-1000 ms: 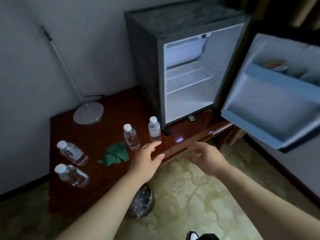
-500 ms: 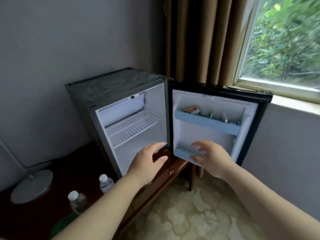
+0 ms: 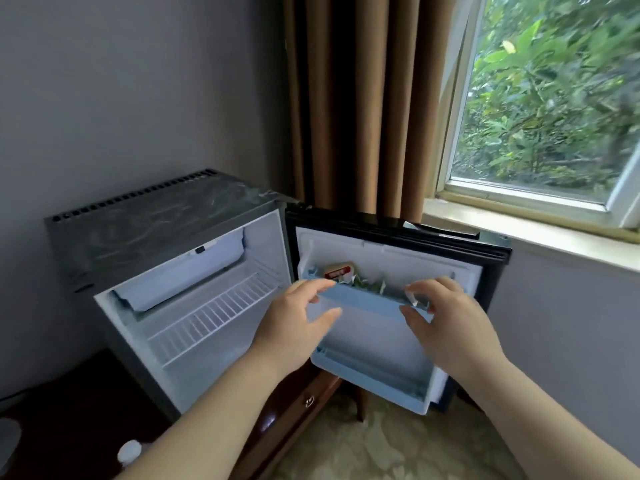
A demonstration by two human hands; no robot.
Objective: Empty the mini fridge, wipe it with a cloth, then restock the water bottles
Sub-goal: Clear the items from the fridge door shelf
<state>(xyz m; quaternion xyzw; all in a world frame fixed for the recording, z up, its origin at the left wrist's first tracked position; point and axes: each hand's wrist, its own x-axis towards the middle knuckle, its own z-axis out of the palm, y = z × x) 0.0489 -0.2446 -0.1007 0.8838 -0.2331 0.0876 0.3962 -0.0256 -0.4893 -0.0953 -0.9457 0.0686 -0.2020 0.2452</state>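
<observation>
The mini fridge (image 3: 145, 233) stands open on a dark wooden cabinet, and its white inside with a wire shelf (image 3: 211, 313) holds nothing. The open door (image 3: 388, 362) swings to the right. Its upper door shelf (image 3: 367, 297) carries a red-and-white packet (image 3: 337, 271) and several small sachets. My left hand (image 3: 298, 320) hovers at the left end of that shelf with fingers spread. At the right end is my right hand (image 3: 446, 317), its fingers loosely bent over the rim. Neither hand holds anything. One water bottle cap (image 3: 130, 450) shows at the bottom left.
Brown curtains (image 3: 363, 98) hang behind the fridge and a window (image 3: 554, 98) with a sill is at the right. The wooden cabinet (image 3: 294, 410) has a drawer with a metal pull. Patterned carpet (image 3: 381, 445) lies below.
My view swung up and right from the cabinet top with the bottles and green cloth to the fridge door. Both hands rose from the cabinet edge to the upper door shelf.
</observation>
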